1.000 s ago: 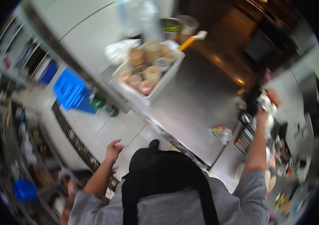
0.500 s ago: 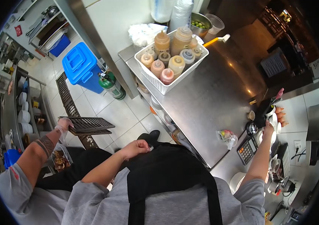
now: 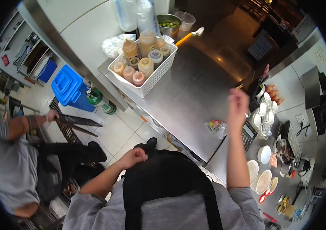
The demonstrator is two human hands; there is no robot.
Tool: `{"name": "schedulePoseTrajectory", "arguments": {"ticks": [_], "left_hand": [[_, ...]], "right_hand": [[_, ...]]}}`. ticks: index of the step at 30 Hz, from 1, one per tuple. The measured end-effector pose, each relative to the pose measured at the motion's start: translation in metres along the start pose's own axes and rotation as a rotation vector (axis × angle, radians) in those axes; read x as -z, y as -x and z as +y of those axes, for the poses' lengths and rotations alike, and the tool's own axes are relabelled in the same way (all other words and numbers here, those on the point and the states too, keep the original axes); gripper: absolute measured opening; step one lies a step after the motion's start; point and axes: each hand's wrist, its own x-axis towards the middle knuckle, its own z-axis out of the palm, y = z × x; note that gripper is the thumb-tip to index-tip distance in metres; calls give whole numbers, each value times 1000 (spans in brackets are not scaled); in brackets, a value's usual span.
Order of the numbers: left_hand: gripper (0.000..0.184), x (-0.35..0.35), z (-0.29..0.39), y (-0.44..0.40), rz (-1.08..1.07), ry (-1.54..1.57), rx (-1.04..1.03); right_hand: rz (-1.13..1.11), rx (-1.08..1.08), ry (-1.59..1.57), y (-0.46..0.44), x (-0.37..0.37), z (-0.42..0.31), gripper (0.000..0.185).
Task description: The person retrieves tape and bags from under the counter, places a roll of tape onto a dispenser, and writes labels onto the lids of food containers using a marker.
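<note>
My left hand (image 3: 133, 158) is held in front of my black apron (image 3: 159, 174), its fingers curled into a pinch; whatever is in them is too small to name. Over the right part of the steel counter (image 3: 186, 96), my right hand (image 3: 238, 105) is raised and smeared by motion, so its fingers do not show clearly. Below and beside it lie a clear plastic bag (image 3: 217, 128) with colourful contents and a calculator (image 3: 248, 135). White cups (image 3: 261, 109) stand in stacks to the right of that hand.
A white basket (image 3: 147, 86) of squeeze bottles stands at the counter's far left. Bowls (image 3: 264, 155) and red-handled scissors (image 3: 263, 197) are at right. On the left, a co-worker (image 3: 9, 161) grips a dark grate (image 3: 80, 122) near a blue bin (image 3: 69, 86) and green cylinder (image 3: 99, 102).
My right hand has come away from the cups, leftward and up over the counter. My view has turned right. The co-worker has shifted, still holding the grate.
</note>
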Motion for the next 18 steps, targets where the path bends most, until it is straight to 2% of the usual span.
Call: {"name": "schedulePoseTrajectory", "arguments": {"ticks": [1,2,3,4,5,6,7,8,9,10,12,14,16,17,18], "left_hand": [[8,-8,12,3,92,67,-77],[15,-17,23,9,191,137,-155],[15,-30,36,16,225,155,-162],[25,-45,49,25,250,349,-187],[34,-58,58,33,274,546,-217],[34,-67,60,41,318,574,-231],[41,-73,60,49,244,609,-275],[49,-76,60,58,165,639,-317],[47,-77,59,70,180,633,-347],[47,-76,50,77,206,653,-356],[41,-71,35,91,294,465,-444],[37,-64,25,108,337,525,-475],[26,-49,19,126,349,354,-613],[26,-39,14,134,364,370,-615],[20,-27,7,143,460,200,-652]], "right_hand": [[-230,-40,-156,27,-19,-27,15],[-483,-88,-115,59,-34,-40,18],[-784,32,-184,85,-45,-49,20],[-1032,-82,-348,111,-55,-64,23],[-1033,54,-354,134,-63,-76,21],[-1031,192,-367,153,-69,-82,20],[-1068,212,-397,165,-70,-83,20],[-1080,131,-433,175,-71,-82,18],[-1091,47,-460,182,-73,-84,17],[-1120,57,-473,187,-75,-91,17],[-1101,-30,-503,195,-76,-112,12],[-1140,-42,-451,207,-85,-125,12],[-1017,-727,-751,225,-107,-127,11],[-1038,-711,-785,233,-117,-130,12],[-1060,-719,-779,245,-128,-141,12]]}}
